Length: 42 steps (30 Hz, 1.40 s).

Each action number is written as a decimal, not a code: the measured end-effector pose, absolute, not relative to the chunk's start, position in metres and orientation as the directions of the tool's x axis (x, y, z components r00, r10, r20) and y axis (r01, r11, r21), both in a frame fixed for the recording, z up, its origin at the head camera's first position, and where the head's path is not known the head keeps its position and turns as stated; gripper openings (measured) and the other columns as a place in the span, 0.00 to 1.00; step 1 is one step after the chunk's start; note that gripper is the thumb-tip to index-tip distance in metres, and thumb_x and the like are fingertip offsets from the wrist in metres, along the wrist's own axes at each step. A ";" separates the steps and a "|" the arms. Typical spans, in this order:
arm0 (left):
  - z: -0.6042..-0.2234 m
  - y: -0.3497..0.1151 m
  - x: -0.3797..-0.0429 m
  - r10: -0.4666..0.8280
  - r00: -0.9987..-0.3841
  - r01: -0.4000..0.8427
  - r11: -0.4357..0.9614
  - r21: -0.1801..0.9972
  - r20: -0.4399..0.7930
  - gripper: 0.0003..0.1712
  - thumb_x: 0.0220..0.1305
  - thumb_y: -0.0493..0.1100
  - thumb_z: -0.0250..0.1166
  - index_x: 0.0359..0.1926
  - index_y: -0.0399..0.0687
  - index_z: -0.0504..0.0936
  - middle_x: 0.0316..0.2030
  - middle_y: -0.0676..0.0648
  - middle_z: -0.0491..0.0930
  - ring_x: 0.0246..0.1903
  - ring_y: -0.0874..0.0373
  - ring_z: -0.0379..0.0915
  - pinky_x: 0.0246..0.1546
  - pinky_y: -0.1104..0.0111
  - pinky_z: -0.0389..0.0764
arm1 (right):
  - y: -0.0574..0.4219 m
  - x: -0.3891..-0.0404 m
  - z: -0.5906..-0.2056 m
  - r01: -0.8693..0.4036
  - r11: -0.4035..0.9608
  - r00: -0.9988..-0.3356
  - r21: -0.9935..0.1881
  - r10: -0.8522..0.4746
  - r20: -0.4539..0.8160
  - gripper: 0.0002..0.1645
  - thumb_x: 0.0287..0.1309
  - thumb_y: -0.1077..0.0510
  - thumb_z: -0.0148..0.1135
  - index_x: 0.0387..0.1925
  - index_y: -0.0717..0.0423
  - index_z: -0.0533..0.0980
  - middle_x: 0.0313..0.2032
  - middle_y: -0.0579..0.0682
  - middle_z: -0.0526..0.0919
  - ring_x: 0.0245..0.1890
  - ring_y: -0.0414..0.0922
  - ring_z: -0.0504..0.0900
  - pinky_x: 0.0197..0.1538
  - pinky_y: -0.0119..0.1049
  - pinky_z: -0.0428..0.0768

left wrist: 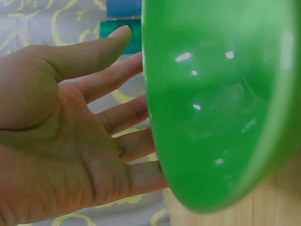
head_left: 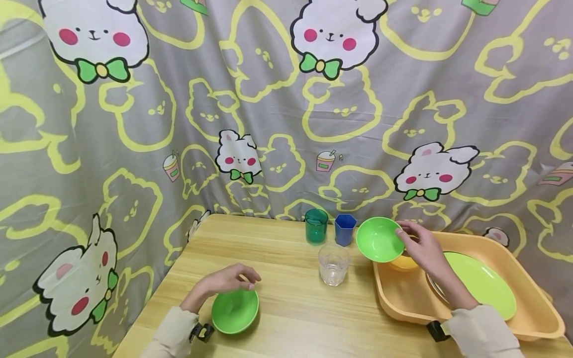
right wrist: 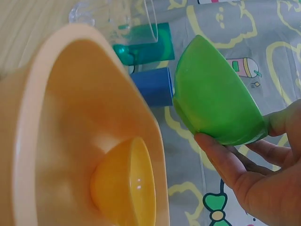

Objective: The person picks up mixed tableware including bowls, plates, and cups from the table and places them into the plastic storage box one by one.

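My right hand [head_left: 421,243] pinches the edge of a light green bowl [head_left: 379,239], thumb on one side and fingers on the other. That bowl is held up over the near left corner of the orange tub, its hollow facing me in the head view. On the left, another green bowl [head_left: 235,314] stands on the table. My left hand [head_left: 230,278] is at its far rim, fingers loosely spread and thumb apart from the bowl; in the left wrist view the fingertips go behind the bowl's rim [left wrist: 211,117].
An orange tub [head_left: 389,303] at the right holds a yellow bowl [right wrist: 115,181] and a lime green plate [head_left: 488,286]. Left of it stand a clear glass [head_left: 334,268], a teal cup [head_left: 316,228] and a blue cup [head_left: 344,231]. A patterned curtain [head_left: 277,114] hangs behind the table.
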<state>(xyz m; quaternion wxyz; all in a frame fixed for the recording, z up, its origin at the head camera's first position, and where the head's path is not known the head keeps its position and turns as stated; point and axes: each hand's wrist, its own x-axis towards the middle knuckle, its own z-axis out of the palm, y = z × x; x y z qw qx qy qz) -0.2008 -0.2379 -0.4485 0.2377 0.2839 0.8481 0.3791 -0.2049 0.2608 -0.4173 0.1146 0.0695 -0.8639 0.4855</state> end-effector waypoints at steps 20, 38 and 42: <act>-0.452 -0.266 -0.200 0.609 -0.709 0.216 0.668 0.712 -0.356 0.20 0.68 0.29 0.59 0.57 0.47 0.83 0.58 0.41 0.78 0.61 0.37 0.70 0.59 0.39 0.74 | 0.292 -0.225 -0.423 -0.185 0.657 -0.970 -0.731 -0.001 0.244 0.28 0.77 0.52 0.51 0.65 0.71 0.71 0.54 0.75 0.79 0.55 0.72 0.79 0.34 0.33 0.87; -0.456 -0.282 -0.197 0.602 -0.692 0.043 0.585 0.810 -0.399 0.33 0.55 0.21 0.50 0.58 0.47 0.81 0.55 0.40 0.77 0.45 0.44 0.76 0.30 0.59 0.84 | 0.317 -0.231 -0.437 -0.127 0.673 -0.984 -0.729 0.008 0.179 0.29 0.77 0.56 0.48 0.65 0.77 0.67 0.53 0.78 0.76 0.46 0.67 0.82 0.32 0.40 0.89; -0.458 -0.287 -0.196 0.596 -0.708 0.046 0.575 0.817 -0.379 0.32 0.57 0.23 0.52 0.60 0.46 0.80 0.55 0.39 0.76 0.45 0.45 0.76 0.30 0.61 0.82 | 0.322 -0.231 -0.440 -0.092 0.657 -0.990 -0.748 0.021 0.140 0.29 0.77 0.56 0.47 0.65 0.78 0.66 0.53 0.81 0.75 0.39 0.62 0.85 0.30 0.41 0.89</act>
